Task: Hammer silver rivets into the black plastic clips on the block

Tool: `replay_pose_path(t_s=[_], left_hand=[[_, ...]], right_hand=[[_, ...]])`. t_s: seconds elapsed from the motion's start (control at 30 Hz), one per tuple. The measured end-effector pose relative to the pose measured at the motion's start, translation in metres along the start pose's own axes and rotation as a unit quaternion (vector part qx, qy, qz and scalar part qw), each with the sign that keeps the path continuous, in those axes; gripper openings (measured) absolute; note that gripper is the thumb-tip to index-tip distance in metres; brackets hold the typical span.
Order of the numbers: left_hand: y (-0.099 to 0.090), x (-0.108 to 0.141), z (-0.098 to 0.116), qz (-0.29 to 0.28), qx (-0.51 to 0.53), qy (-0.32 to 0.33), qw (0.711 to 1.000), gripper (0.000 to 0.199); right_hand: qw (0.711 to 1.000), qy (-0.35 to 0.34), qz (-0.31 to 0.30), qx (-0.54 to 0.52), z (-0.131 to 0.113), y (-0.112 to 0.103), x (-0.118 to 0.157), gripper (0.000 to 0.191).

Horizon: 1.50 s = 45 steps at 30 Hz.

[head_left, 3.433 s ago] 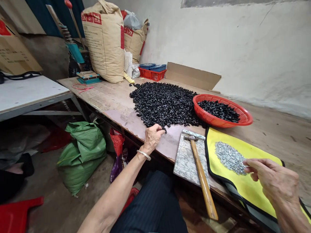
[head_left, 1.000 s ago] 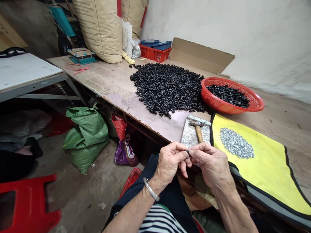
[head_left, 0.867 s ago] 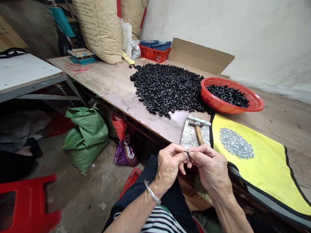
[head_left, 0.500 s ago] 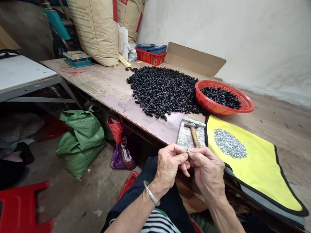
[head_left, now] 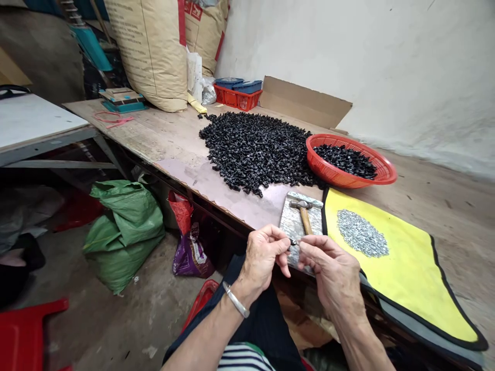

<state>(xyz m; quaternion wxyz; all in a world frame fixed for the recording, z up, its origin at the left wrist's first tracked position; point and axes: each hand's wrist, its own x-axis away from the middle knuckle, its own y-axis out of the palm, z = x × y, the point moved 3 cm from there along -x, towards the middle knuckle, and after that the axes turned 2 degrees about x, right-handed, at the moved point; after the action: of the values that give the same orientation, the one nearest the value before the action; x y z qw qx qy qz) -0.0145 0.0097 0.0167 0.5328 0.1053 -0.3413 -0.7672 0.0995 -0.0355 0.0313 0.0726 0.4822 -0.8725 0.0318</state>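
Between thumb and forefinger, my left hand (head_left: 263, 257) pinches a small black part (head_left: 293, 242). My right hand (head_left: 334, 268) has its thumb and forefinger pressed together close beside that part; what they hold is too small to make out. Just beyond the hands, a hammer (head_left: 305, 219) with a wooden handle rests on a worn metal plate (head_left: 288, 219). To the right, a pile of small silvery pieces (head_left: 361, 233) lies on a yellow cloth (head_left: 410, 273) with black edging. A large heap of black parts (head_left: 259, 149) covers the middle of the table.
A red basket (head_left: 386, 172) holding black parts stands behind the yellow cloth. Cardboard (head_left: 305, 103) leans at the wall beside a red crate (head_left: 237, 98) with blue trays. Large sacks (head_left: 150, 51) stand at the back left. A green bag (head_left: 124, 232) sits on the floor.
My hands have moved slightly apart, and the black part between them shows more clearly. The whole view has shifted a little.
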Motion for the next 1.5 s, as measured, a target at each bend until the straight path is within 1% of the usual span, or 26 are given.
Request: replay_pose_path(t_s=[0.07, 0.1, 0.13, 0.2, 0.23, 0.27, 0.3, 0.33, 0.4, 0.57, 0.63, 0.67, 0.7, 0.77, 0.8, 0.87, 0.93, 1.0, 1.03, 1.1, 1.17, 1.27, 1.33, 1.4, 1.47, 1.5], left_hand=[[-0.004, -0.007, 0.001, 0.002, -0.013, 0.002, 1.000, 0.017], [-0.007, -0.011, 0.002, 0.003, -0.024, 0.001, 1.000, 0.017], [-0.009, -0.015, 0.002, 0.003, -0.037, 0.000, 0.999, 0.016], [-0.012, -0.024, 0.003, 0.005, -0.072, 0.001, 0.997, 0.013], [-0.013, -0.029, 0.003, 0.008, -0.092, 0.001, 0.996, 0.012], [-0.014, -0.034, 0.003, 0.012, -0.111, 0.000, 0.994, 0.010], [-0.015, -0.038, 0.003, 0.016, -0.130, -0.002, 0.991, 0.008], [-0.015, -0.042, 0.003, 0.021, -0.148, -0.005, 0.989, 0.007], [-0.014, -0.048, 0.003, 0.027, -0.174, -0.008, 0.984, 0.008], [-0.011, -0.055, 0.003, 0.040, -0.204, -0.016, 0.978, 0.012], [-0.010, -0.055, 0.003, 0.052, -0.212, -0.027, 0.976, 0.015], [-0.010, -0.054, 0.004, 0.057, -0.212, -0.030, 0.975, 0.015], [-0.009, -0.054, 0.004, 0.061, -0.210, -0.031, 0.975, 0.015], [-0.009, -0.054, 0.004, 0.066, -0.204, -0.028, 0.976, 0.015], [-0.009, -0.054, 0.004, 0.068, -0.201, -0.025, 0.977, 0.015], [-0.010, -0.054, 0.003, 0.074, -0.197, -0.020, 0.977, 0.015], [-0.011, -0.054, 0.001, 0.078, -0.196, -0.016, 0.977, 0.014], [-0.012, -0.055, 0.000, 0.078, -0.196, -0.012, 0.977, 0.014], [-0.012, -0.055, 0.000, 0.077, -0.197, -0.010, 0.977, 0.015], [-0.012, -0.055, 0.000, 0.079, -0.199, -0.008, 0.977, 0.015], [-0.012, -0.055, 0.000, 0.080, -0.202, -0.007, 0.976, 0.016], [-0.013, -0.055, -0.001, 0.083, -0.201, -0.008, 0.976, 0.016], [-0.014, -0.056, -0.002, 0.081, -0.201, -0.008, 0.976, 0.015], [-0.014, -0.057, -0.003, 0.078, -0.199, -0.007, 0.977, 0.015], [-0.015, -0.057, -0.003, 0.078, -0.193, -0.008, 0.978, 0.015], [-0.015, -0.057, -0.003, 0.078, -0.189, -0.010, 0.979, 0.015]], right_hand=[[0.995, -0.038, 0.031, 0.086, -0.003, -0.011, -0.007, 0.027], [0.984, -0.068, 0.049, 0.159, -0.005, -0.016, -0.011, 0.028], [0.960, -0.103, 0.067, 0.251, -0.007, -0.020, -0.015, 0.029], [0.880, -0.166, 0.084, 0.437, -0.011, -0.022, -0.022, 0.031], [0.839, -0.184, 0.079, 0.506, -0.011, -0.022, -0.026, 0.031], [0.812, -0.185, 0.068, 0.550, -0.011, -0.020, -0.030, 0.029], [0.800, -0.170, 0.053, 0.572, -0.010, -0.019, -0.035, 0.026], [0.802, -0.148, 0.038, 0.578, -0.010, -0.018, -0.039, 0.021], [0.819, -0.105, 0.020, 0.564, -0.011, -0.017, -0.047, 0.012], [0.868, -0.021, -0.007, 0.496, -0.017, -0.029, -0.056, 0.014], [0.916, 0.057, -0.048, 0.394, -0.013, -0.035, -0.051, 0.015], [0.940, 0.106, -0.077, 0.316, -0.010, -0.036, -0.047, 0.015], [0.955, 0.154, -0.104, 0.230, -0.007, -0.037, -0.042, 0.017], [0.960, 0.222, -0.140, 0.095, -0.003, -0.038, -0.033, 0.019], [0.959, 0.236, -0.145, 0.068, -0.002, -0.038, -0.029, 0.020], [0.960, 0.234, -0.137, 0.071, -0.001, -0.040, -0.022, 0.021], [0.965, 0.194, -0.121, 0.131, 0.000, -0.041, -0.017, 0.025], [0.964, 0.095, -0.085, 0.233, -0.001, -0.042, -0.012, 0.027], [0.954, 0.030, -0.061, 0.293, -0.002, -0.043, -0.010, 0.027], [0.908, -0.100, -0.013, 0.407, -0.003, -0.043, -0.005, 0.028], [0.847, -0.194, 0.017, 0.496, -0.002, -0.042, 0.000, 0.032], [0.775, -0.285, 0.040, 0.562, -0.003, -0.038, 0.006, 0.038], [0.742, -0.353, 0.056, 0.568, -0.009, -0.034, 0.013, 0.037], [0.708, -0.411, 0.090, 0.567, -0.015, -0.030, 0.019, 0.034], [0.667, -0.436, 0.105, 0.595, -0.015, -0.025, 0.023, 0.034], [0.644, -0.434, 0.097, 0.623, -0.013, -0.023, 0.023, 0.034]])
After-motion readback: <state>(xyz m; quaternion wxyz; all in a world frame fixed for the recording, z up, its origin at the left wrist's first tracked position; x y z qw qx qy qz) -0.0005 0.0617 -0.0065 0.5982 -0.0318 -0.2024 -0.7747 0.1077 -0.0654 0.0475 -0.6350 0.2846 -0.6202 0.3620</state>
